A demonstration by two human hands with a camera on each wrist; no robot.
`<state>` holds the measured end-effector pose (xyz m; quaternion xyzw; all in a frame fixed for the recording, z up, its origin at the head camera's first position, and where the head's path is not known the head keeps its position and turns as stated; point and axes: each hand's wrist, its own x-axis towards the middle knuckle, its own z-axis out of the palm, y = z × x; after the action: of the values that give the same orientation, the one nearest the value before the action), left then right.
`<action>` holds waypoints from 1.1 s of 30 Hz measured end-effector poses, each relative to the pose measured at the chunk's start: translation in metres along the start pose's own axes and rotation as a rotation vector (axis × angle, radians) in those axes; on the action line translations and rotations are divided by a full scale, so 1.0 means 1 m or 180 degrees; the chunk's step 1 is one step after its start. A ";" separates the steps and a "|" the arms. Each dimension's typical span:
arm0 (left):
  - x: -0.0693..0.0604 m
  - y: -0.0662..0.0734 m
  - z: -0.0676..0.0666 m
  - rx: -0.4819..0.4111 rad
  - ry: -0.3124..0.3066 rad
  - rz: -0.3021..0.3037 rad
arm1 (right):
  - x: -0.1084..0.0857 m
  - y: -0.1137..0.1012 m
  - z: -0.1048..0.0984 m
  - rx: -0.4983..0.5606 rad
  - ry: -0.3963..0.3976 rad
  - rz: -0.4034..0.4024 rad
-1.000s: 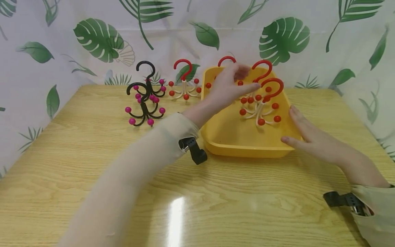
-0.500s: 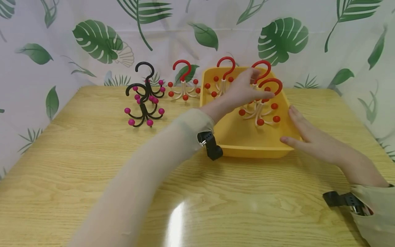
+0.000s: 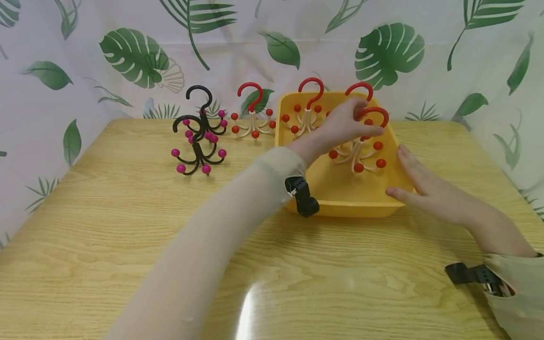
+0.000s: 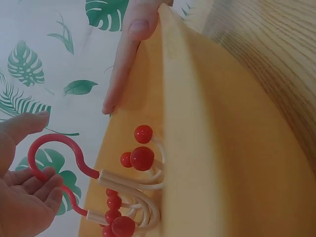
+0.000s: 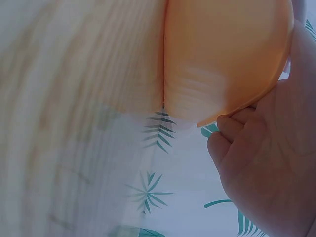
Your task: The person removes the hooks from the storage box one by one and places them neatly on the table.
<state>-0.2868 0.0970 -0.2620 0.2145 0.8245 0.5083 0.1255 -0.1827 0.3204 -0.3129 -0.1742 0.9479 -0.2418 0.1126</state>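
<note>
A yellow basin [image 3: 340,208] holds several multi-prong hangers with red hooks, cream prongs and red ball tips. My left hand [image 3: 342,122] reaches over it, around the red hook of the front hanger [image 3: 357,158]. In the left wrist view, the fingertips of that hand [image 4: 24,197] meet the hook [image 4: 54,139], while the thumb stands apart from it. My right hand [image 3: 442,196] grips the basin's right rim, thumb inside and fingers along the outside. Behind the left hand, part of another red-hooked hanger [image 3: 359,89] is hidden.
Left of the basin, a red-hooked hanger [image 3: 252,123] stands on the wooden table [image 3: 127,226]. Farther left are two black hangers [image 3: 199,153] with magenta tips. A leaf-patterned sheet [image 3: 323,42] backs the table.
My left hand has moved right across the basin, from near the back hangers to the front hanger's hook. The right hand has stayed on the rim.
</note>
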 end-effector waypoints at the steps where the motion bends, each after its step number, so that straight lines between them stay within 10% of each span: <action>1: 0.000 0.000 0.000 -0.0029 -0.0005 0.0007 | 0.000 0.000 0.000 0.0000 0.0003 -0.0002; 33: -0.015 0.027 -0.008 -0.0415 0.0245 0.0461 | -0.001 -0.003 -0.002 0.0042 -0.0032 0.0033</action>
<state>-0.2713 0.0941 -0.2344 0.2452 0.7763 0.5765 0.0703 -0.1814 0.3193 -0.3099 -0.1698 0.9466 -0.2466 0.1197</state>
